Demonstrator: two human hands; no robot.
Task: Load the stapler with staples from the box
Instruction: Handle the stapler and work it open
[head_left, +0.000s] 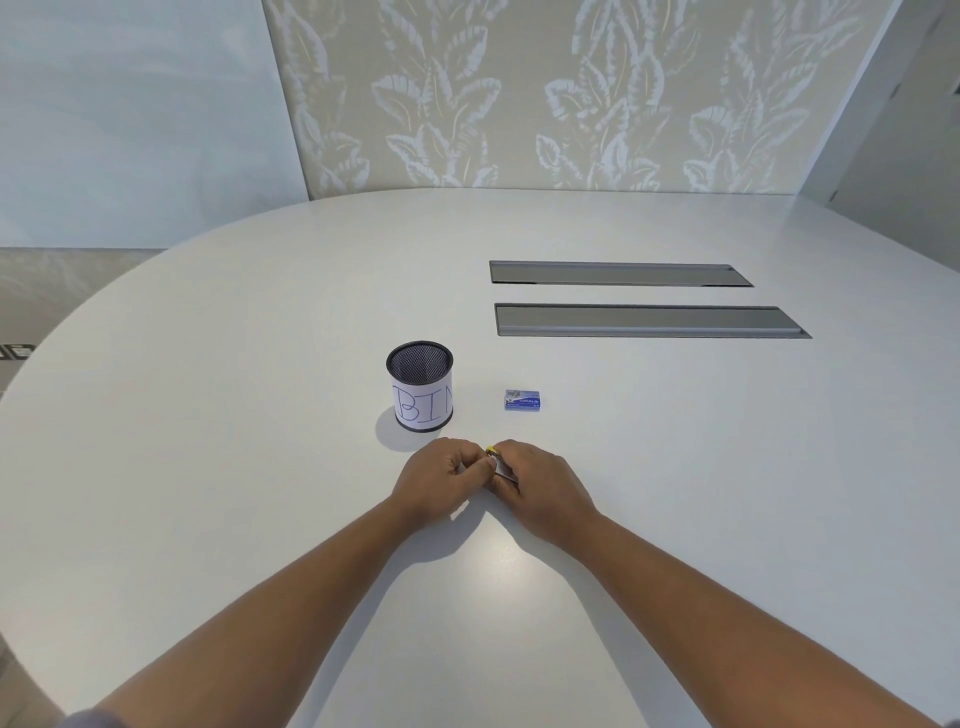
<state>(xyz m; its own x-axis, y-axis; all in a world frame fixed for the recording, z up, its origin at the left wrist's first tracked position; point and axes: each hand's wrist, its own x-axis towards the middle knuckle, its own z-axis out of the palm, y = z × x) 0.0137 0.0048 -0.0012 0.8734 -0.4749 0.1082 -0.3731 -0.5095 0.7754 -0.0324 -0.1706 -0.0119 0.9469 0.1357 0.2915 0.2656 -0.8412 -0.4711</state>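
A small stapler (497, 461), yellow at its tip with a metal part showing, sits between my two hands near the table's middle. My left hand (441, 480) and my right hand (537, 486) both close their fingers around it, hiding most of it. Whether it is open cannot be told. A small blue staple box (523, 400) lies closed on the table just beyond my right hand, apart from both hands.
A black mesh cup (420, 385) with a paper label reading "BIN" stands left of the box. Two long grey recessed panels (644, 321) lie in the white table (260, 415) farther back right. A leaf-patterned wall rises behind.
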